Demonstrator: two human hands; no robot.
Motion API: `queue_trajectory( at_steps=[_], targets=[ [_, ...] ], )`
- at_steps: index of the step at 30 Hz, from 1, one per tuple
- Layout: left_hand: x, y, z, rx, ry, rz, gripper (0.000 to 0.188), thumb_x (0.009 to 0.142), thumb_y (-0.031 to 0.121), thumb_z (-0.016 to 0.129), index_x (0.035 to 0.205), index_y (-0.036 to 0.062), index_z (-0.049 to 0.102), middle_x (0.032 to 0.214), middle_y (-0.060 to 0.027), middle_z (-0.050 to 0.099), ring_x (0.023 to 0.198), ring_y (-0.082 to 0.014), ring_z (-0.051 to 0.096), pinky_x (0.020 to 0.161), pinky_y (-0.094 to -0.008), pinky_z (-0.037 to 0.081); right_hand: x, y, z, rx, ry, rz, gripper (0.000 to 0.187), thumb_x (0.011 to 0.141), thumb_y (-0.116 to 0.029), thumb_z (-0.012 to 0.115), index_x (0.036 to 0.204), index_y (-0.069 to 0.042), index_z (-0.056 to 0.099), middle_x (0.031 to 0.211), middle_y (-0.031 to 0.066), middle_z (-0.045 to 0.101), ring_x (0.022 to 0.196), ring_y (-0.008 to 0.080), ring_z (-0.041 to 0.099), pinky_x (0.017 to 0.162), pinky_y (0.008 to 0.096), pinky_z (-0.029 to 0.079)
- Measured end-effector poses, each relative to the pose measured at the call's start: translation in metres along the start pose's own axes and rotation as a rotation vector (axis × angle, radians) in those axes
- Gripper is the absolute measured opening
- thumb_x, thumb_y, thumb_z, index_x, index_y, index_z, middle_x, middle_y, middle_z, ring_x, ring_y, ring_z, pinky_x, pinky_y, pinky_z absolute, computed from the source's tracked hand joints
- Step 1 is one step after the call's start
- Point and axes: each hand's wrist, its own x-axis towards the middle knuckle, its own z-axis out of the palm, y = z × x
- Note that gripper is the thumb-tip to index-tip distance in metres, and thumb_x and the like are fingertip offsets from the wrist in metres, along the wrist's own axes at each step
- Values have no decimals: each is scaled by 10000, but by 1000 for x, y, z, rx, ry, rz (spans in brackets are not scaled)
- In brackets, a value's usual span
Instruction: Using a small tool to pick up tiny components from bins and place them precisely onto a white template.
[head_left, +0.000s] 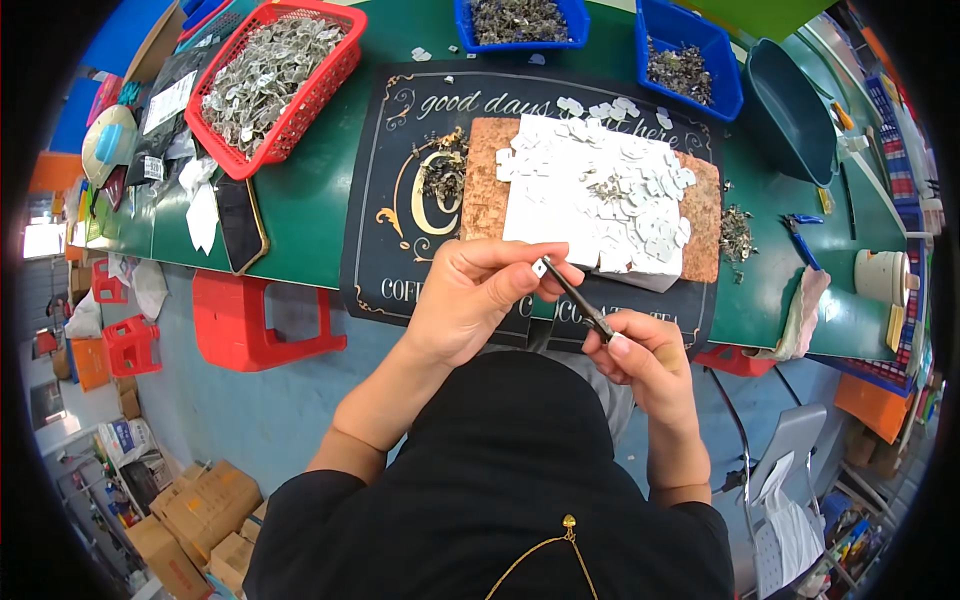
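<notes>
My left hand [478,292] is closed, pinching a small white piece [540,267] between thumb and fingers, just in front of a white block. In my right hand [648,362] are dark, slender tweezers [580,300]; their tip reaches the white piece. Beyond my hands, the white block [537,200] rests on a brown board [488,190]. Many thin white pieces [640,190] lie heaped on the block, with a few small metal parts [608,188] among them.
A black printed mat [375,215] covers part of the green table [310,200]. Small metal parts lie in piles [443,175] beside the board. Around stand a filled red basket [330,85], blue bins [730,85], a dark green tray [790,110], a phone [243,225] and blue-handled pliers [803,243].
</notes>
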Motion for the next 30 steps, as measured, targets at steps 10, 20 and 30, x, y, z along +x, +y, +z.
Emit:
queue_trajectory(
  at_steps=[10, 20, 30],
  targets=[
    [-4, -2, 4, 31, 59, 35, 206, 850, 82, 594, 1002, -54, 618, 901, -200, 650, 785, -184, 642, 716, -256, 518, -4, 9, 13, -823, 198, -547, 157, 777, -35, 543, 901, 48, 593, 610, 103, 456, 495, 185, 447, 469, 271, 334],
    [-7, -9, 29, 163, 295, 128, 195, 858, 71, 586, 999, -61, 613, 886, -174, 651, 756, -153, 624, 710, -249, 511, 8, 18, 10, -1198, 367, -812, 265, 680, -16, 657, 930, 15, 576, 704, 98, 504, 575, 255, 497, 513, 325, 403],
    [30, 45, -20, 1515, 386, 491, 178, 772, 43, 619, 939, 57, 681, 961, -50, 637, 930, -198, 516, 815, -302, 406, 6, 18, -3, -902, 462, -655, 187, 722, -39, 626, 893, 20, 578, 694, 70, 492, 607, 158, 455, 525, 250, 339]
  ],
)
